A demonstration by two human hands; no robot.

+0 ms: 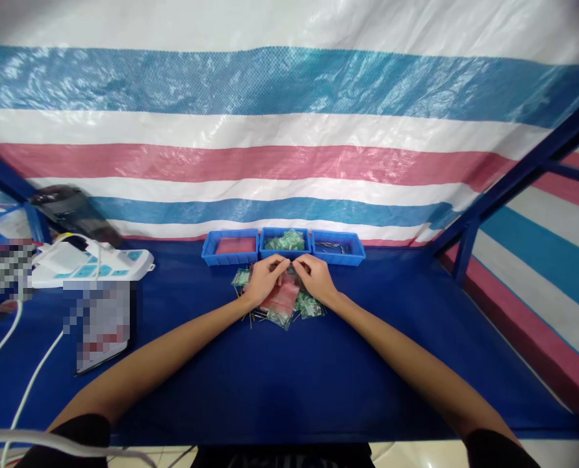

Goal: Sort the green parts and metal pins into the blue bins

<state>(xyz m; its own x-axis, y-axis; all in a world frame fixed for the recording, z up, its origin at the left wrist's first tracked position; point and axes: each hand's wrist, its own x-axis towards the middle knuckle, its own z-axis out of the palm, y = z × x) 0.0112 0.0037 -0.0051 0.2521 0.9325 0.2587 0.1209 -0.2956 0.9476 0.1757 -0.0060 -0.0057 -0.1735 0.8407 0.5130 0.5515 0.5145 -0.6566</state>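
Observation:
My left hand [266, 279] and my right hand [314, 276] meet over a small pile on the blue table, fingertips pinched close together. What they hold between them is too small to name. Beneath them lies a pinkish-red plastic bag [283, 298]. Around it are clear bags with green contents [310, 305] and several thin metal pieces [257, 316]. Just behind the hands stand three blue trays in a row: the left one [231, 259] holds flat red pieces, the middle one [286, 251] green bagged items, the right one [338, 259] thin metal pieces.
On the left, a white power strip [123, 265] with plugs and cables lies beside a partly blurred tablet-like object [104, 328]. A dark bottle-like object [77, 211] leans behind it. Striped sheeting [289, 162] hangs behind the table [279, 383]; blue frame bars [523, 162] rise at the right.

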